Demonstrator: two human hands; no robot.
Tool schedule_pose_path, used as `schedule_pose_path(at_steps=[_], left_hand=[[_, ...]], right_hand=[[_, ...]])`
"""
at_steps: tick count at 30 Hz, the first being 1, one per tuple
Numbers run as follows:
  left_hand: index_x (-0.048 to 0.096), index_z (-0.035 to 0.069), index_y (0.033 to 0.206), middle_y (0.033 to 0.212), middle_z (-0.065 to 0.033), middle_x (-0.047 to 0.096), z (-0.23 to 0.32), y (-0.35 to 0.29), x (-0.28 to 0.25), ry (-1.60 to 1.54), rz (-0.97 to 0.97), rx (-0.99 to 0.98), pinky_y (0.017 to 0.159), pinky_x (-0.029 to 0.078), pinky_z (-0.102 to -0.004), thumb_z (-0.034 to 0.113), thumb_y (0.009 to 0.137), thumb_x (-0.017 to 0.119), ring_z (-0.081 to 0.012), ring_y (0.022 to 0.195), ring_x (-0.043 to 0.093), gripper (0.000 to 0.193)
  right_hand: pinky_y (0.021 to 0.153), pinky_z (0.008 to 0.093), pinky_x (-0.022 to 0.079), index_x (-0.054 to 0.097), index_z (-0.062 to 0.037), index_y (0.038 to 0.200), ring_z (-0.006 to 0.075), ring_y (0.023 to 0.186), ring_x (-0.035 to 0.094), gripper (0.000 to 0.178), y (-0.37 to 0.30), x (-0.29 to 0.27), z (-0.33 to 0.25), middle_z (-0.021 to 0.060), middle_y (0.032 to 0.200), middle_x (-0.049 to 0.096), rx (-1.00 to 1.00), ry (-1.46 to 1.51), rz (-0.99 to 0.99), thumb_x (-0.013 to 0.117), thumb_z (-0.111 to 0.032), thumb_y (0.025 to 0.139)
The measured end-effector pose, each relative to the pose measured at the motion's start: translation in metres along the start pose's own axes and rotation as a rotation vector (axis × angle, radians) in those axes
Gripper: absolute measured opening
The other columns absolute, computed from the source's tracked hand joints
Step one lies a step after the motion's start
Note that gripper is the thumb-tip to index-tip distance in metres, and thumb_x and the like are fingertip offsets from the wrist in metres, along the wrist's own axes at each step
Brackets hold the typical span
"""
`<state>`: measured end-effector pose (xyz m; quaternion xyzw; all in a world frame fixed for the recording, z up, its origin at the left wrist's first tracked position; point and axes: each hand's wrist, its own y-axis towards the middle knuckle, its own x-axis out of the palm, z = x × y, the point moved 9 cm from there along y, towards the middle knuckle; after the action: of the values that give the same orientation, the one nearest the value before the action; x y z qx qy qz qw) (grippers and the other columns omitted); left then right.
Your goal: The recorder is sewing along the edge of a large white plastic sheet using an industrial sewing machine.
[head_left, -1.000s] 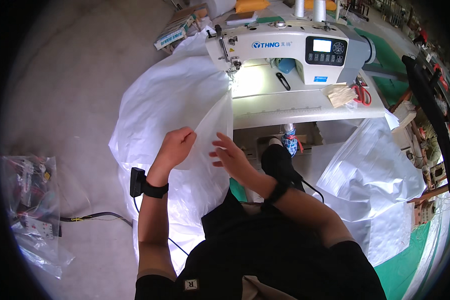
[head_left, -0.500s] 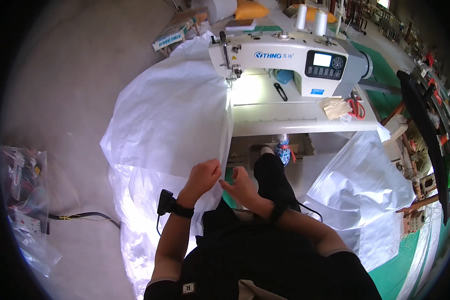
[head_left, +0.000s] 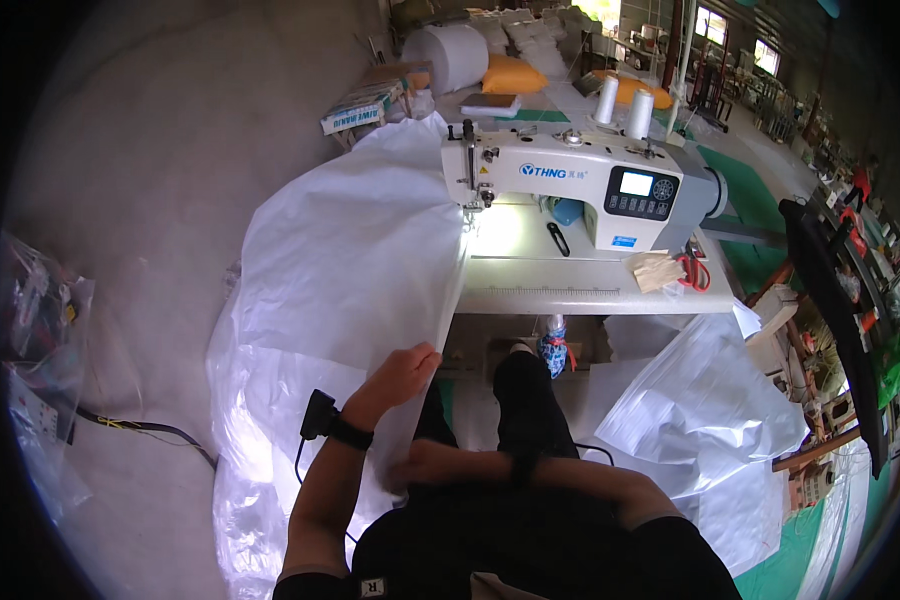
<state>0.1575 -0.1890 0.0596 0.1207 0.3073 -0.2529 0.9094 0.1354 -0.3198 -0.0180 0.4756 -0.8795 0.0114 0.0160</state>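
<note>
A large white plastic-like sheet (head_left: 340, 270) runs from the sewing machine (head_left: 560, 180) down the left side to my lap. Its upper right edge lies at the lit needle area. My left hand (head_left: 405, 372) is closed on the sheet's right edge, below the machine's table. Close to my lap, my right hand (head_left: 435, 463) reaches across to the same edge lower down. Motion blurs its fingers, so their grip is unclear. A black band with a small black box (head_left: 318, 414) sits at my left wrist.
On the machine table (head_left: 530, 300) lie black thread snips (head_left: 558, 239), red-handled scissors (head_left: 694, 273) and a tan scrap (head_left: 656, 271). More white sheeting (head_left: 695, 410) hangs at the right. A clear bag (head_left: 45, 360) and a black cable (head_left: 155, 424) lie on the left floor.
My right hand has moved down and left to the sheet's edge near my lap. My left hand stays at the edge. The view has tilted up, showing more of the room.
</note>
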Motion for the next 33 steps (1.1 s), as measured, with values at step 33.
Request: schedule_pose_path(at_steps=[33], left_hand=[[0.055,-0.001,0.078,0.059,-0.0122,0.052,-0.024,0.009,0.013,-0.171,0.280,-0.122,0.052,0.041,-0.0323,0.013,0.085,0.058,-0.0166,0.055,0.051,0.016]], right_hand=[[0.062,0.0340,0.054,0.041,0.0156,0.125,0.0271,0.078,0.068,0.050,0.011,-0.320,-0.053,0.0196,0.086,0.068,0.705,-1.182,1.020,0.050,-0.010,0.083]])
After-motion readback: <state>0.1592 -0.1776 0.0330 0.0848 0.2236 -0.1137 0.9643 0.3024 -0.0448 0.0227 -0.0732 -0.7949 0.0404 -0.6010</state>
